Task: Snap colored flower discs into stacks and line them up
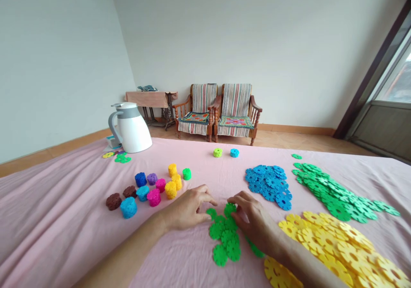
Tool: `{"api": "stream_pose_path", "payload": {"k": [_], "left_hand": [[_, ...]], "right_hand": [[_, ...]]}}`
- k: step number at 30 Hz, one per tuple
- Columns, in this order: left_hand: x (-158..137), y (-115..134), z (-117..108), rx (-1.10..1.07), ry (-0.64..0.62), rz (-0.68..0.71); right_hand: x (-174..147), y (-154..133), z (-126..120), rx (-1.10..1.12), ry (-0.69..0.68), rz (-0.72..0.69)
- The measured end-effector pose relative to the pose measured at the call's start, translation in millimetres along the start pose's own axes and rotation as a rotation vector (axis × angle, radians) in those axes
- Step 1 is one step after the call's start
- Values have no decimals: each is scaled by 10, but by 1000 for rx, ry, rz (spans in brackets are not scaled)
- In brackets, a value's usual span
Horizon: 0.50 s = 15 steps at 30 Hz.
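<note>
My left hand (189,206) hovers at the left of a small spread of green plastic snowflake discs (229,238). Its thumb and fingers are apart with nothing between them, the thumb close to one green disc (211,213). Across from it, my right hand (252,219) has its fingertips and thumb at the edge of a green snowflake disc (229,209) at the top of the spread. More green discs (255,248) lie partly hidden beneath my right wrist.
Stacked discs, including a magenta stack (154,197), stand to the left. Loose blue discs (268,183), green discs (334,191) and yellow discs (340,249) lie to the right. A white jug (133,129) stands behind, on the pink cloth (86,219). Two armchairs (236,108) are beyond.
</note>
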State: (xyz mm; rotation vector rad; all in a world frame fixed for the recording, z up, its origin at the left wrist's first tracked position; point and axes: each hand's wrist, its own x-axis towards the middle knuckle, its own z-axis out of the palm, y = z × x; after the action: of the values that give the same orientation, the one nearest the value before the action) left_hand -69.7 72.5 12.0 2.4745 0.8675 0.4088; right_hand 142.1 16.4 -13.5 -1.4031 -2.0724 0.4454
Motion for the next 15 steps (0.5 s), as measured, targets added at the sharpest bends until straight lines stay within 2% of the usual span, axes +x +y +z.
{"api": "stream_pose_path", "payload": {"k": [7,11,15], "left_hand": [[-12,15,-13,15,-48,32],[-2,-16,11,23,-26,33],[26,-43,55,12,29,30]], "right_hand": [[-5,-24,16,-14,-32,-29],[-9,41,5,-2,24,20],[-10,218,-17,-33,135,106]]}}
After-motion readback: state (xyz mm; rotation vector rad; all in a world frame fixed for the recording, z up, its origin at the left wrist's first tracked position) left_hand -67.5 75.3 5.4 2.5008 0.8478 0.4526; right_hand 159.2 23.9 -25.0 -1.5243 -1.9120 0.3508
